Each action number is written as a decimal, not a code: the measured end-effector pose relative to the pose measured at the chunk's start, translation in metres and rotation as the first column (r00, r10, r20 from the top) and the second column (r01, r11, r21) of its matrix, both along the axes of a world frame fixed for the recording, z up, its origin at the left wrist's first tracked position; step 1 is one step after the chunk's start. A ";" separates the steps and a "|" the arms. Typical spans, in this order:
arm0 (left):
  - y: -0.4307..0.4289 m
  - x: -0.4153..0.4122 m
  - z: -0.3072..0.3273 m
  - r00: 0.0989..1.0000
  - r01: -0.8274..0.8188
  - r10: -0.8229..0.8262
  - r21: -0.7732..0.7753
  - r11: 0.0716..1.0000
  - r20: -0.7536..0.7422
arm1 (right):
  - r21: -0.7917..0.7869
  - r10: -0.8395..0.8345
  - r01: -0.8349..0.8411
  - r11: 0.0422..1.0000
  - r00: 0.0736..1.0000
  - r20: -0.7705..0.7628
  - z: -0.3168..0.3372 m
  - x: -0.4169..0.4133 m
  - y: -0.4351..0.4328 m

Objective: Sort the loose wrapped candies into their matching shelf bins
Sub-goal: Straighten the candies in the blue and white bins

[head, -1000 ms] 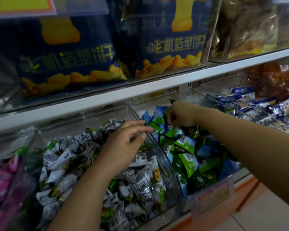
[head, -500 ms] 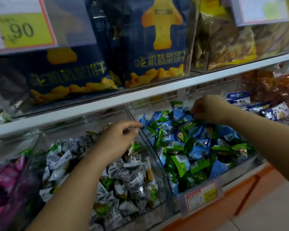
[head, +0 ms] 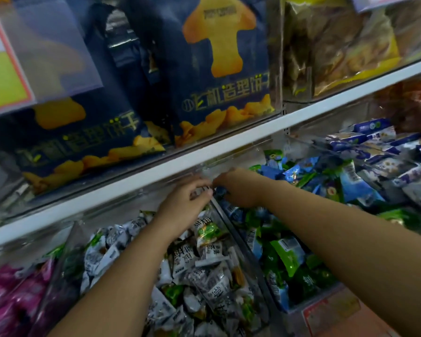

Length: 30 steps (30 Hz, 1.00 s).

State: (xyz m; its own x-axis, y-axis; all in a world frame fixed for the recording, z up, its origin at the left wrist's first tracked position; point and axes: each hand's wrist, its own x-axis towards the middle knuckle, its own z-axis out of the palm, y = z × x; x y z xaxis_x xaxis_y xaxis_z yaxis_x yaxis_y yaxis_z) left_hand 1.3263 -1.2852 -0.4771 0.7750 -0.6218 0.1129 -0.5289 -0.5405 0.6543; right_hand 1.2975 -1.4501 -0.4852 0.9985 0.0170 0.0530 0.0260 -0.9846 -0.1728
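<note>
Hands, left (head: 184, 205) and right (head: 240, 188), both curled, grip unclear, meeting above two candy bins (head: 231, 227)

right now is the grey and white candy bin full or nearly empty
Full, or nearly: grey and white candies pile close to the top of its clear divider, front to back.

A white metal shelf rail (head: 131, 183) slants from 8 o'clock up to 2 o'clock. Above it, behind clear acrylic panels (head: 275, 69), stand navy biscuit bags (head: 224, 76) printed with yellow aeroplane shapes, at 12 and 10 o'clock. A blurred yellow price card (head: 3, 76) with a red border hangs at 9 o'clock. At 1 o'clock sit clear bags of golden-brown snacks (head: 345, 49). The light is dim and even, with soft glare on the plastic.
</note>
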 end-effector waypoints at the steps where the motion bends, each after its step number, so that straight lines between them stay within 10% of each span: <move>1: 0.001 0.000 0.000 1.000 0.005 -0.005 -0.003 1.000 -0.011 | -0.106 0.011 -0.013 0.994 1.000 -0.014 -0.001 0.000 0.000; 11: 0.004 -0.001 0.001 0.999 0.037 -0.036 0.010 0.999 -0.012 | -0.346 0.027 -0.096 0.933 0.980 -0.197 0.012 -0.032 -0.022; 20: 0.010 0.000 0.005 0.992 0.119 -0.119 0.011 0.993 -0.040 | 0.128 0.041 -0.038 0.991 0.999 -0.019 0.035 -0.037 -0.024; 30: 0.012 0.006 0.003 0.980 0.129 -0.130 -0.020 0.991 -0.147 | 0.244 0.010 0.060 0.968 0.961 -0.276 -0.009 0.022 -0.003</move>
